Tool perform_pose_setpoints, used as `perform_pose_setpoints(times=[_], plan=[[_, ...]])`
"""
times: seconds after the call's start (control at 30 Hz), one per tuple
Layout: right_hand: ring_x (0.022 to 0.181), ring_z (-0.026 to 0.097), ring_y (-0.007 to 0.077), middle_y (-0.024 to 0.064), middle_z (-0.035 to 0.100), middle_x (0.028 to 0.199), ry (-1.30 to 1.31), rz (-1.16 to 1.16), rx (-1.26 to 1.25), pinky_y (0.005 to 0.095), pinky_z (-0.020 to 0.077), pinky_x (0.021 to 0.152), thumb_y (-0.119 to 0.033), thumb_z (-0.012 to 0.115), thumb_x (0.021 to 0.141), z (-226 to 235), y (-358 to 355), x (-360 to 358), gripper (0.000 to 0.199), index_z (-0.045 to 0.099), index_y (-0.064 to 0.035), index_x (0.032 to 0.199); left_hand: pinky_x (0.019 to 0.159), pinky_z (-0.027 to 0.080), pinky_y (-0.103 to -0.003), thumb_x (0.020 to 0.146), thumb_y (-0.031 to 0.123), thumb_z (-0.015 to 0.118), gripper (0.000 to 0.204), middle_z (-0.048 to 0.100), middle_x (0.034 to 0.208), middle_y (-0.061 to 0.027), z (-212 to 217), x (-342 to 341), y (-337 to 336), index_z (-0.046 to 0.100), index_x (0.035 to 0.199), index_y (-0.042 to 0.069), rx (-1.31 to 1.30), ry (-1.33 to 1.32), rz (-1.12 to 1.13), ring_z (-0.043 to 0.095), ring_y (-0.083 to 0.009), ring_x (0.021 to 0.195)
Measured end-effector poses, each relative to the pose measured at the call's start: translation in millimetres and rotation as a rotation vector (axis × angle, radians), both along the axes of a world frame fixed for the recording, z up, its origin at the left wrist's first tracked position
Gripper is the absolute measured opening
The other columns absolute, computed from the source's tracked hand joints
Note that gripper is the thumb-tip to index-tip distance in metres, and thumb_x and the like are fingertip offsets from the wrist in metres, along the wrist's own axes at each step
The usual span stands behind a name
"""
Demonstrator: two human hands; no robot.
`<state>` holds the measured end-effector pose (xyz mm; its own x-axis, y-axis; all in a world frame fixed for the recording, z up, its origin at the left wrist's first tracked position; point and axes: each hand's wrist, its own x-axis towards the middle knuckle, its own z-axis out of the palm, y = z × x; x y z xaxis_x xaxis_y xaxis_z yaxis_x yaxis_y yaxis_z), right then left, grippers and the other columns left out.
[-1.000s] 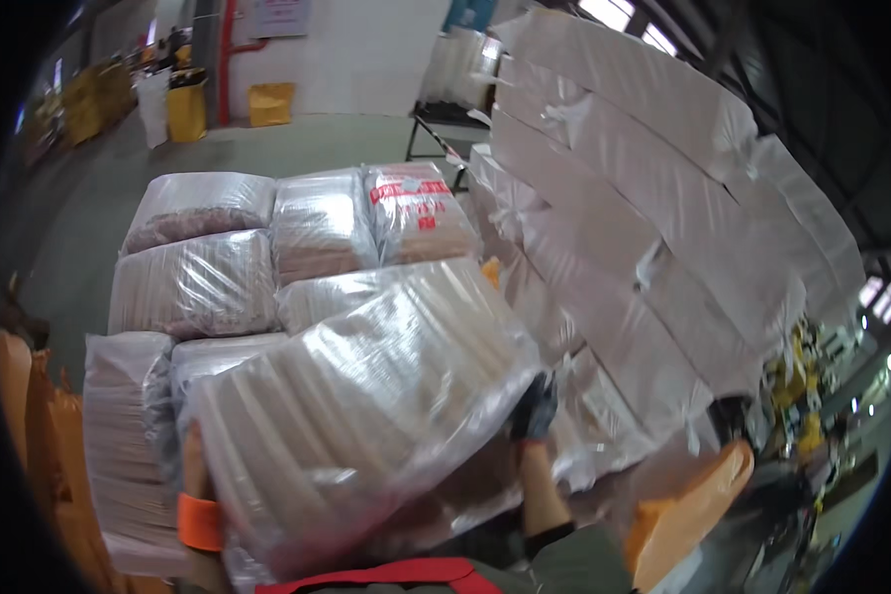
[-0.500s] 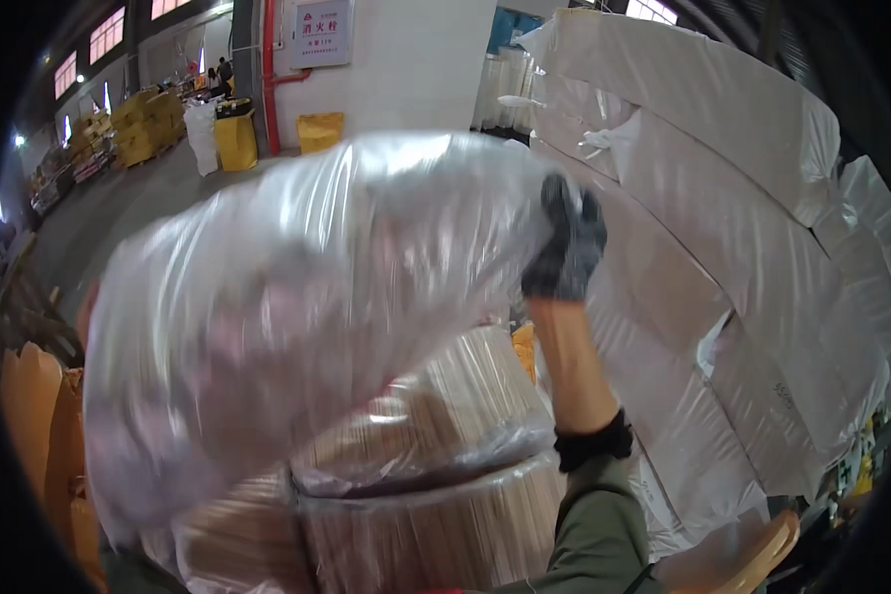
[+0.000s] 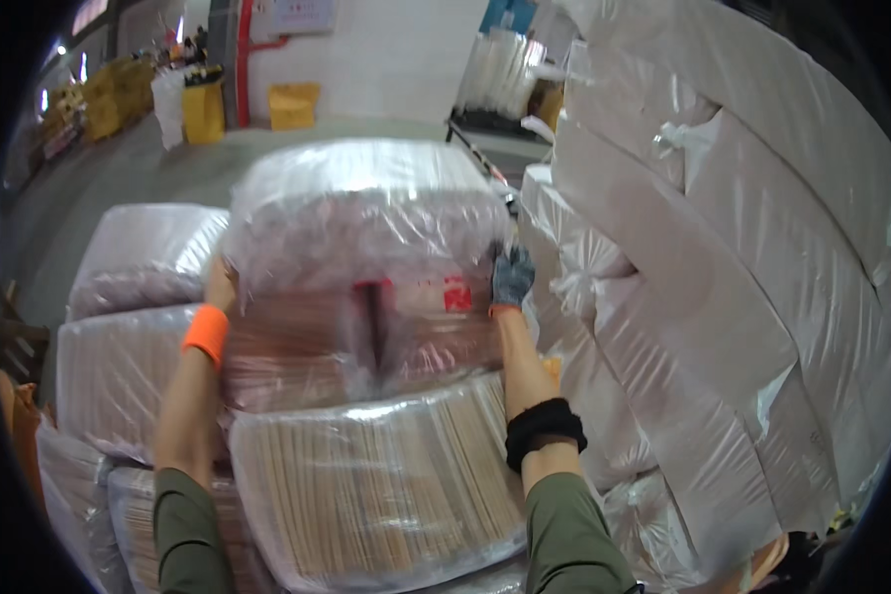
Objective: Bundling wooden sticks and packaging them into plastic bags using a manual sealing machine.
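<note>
A bulky bundle wrapped in clear plastic (image 3: 366,223) is between my hands, on or just above a reddish-brown wrapped bundle (image 3: 297,342) with red marks. My left hand (image 3: 222,283), with an orange band at the wrist, grips its left lower side; the fingers are partly hidden. At its right lower corner my right hand (image 3: 513,277), in a dark grey glove, is closed on the plastic. Nearer to me lies a wrapped bundle of thin brown strips (image 3: 376,490). Whether the held bundle bears on the one beneath, I cannot tell.
More wrapped bundles (image 3: 129,361) are stacked at the left. A tall wall of white-wrapped packages (image 3: 703,267) rises close on the right. Farther off are a yellow bin (image 3: 204,111), a yellow sack (image 3: 294,106), a red pipe (image 3: 245,64) and a dark-framed rack (image 3: 490,124).
The bundle has moved away from me and levelled out from a tilt. My left hand has come into sight at its side. My view has shifted, showing more of the stack.
</note>
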<state>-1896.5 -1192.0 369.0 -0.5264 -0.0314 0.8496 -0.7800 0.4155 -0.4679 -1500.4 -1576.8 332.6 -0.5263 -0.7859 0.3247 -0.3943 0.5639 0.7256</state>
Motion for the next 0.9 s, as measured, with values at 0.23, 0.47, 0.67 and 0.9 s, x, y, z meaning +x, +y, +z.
perform_pose_setpoints(times=[0.23, 0.47, 0.67, 0.9], plan=[[0.039, 0.044, 0.013, 0.0021, 0.051, 0.053, -0.45, 0.209, -0.188, 0.0297, 0.033, 0.037, -0.023, 0.072, 0.071, 43, 55, -23, 0.022, 0.057, -0.0077, 0.066, 0.083, 0.044, -0.038, 0.085, 0.008, 0.041, 0.043, 0.057, 0.106, -0.024, -51, -16, 49, 0.038, 0.128, 0.007, -0.394, 0.048, -0.009, 0.058, -0.0328, 0.096], [0.099, 0.056, 0.0371, 0.0206, 0.059, 0.107, -0.497, -0.344, 0.291, 0.0427, 0.0443, 0.085, -0.042, 0.055, 0.081, 31, 97, 25, 0.043, 0.059, -0.0031, 0.1, 0.087, 0.043, -0.044, 0.076, 0.002, 0.05, 0.06, 0.054, 0.112, -0.0242, 2, -41, 131, 0.033, 0.133, 0.009, -0.007, -0.249, -0.032, 0.051, -0.0391, 0.105], [0.08, 0.061, 0.0179, 0.01, 0.062, 0.093, -0.683, 0.484, 0.502, 0.0281, 0.0497, 0.072, -0.018, 0.06, 0.082, 37, 213, 230, 0.024, 0.057, -0.0031, 0.101, 0.093, 0.041, -0.039, 0.071, 0.0, 0.056, 0.065, 0.047, 0.123, -0.0185, -69, 75, 124, 0.037, 0.132, 0.009, 0.091, 0.08, -0.157, 0.048, -0.034, 0.112], [0.064, 0.057, 0.0099, 0.0047, 0.061, 0.077, -0.902, -0.057, -0.418, 0.0245, 0.0498, 0.059, -0.006, 0.055, 0.086, 53, 466, 522, 0.004, 0.056, -0.0037, 0.089, 0.091, 0.039, -0.032, 0.075, -0.003, 0.053, 0.05, 0.05, 0.122, -0.0108, 10, 69, 294, 0.046, 0.124, 0.005, -0.095, 0.419, -0.274, 0.048, -0.0258, 0.111]])
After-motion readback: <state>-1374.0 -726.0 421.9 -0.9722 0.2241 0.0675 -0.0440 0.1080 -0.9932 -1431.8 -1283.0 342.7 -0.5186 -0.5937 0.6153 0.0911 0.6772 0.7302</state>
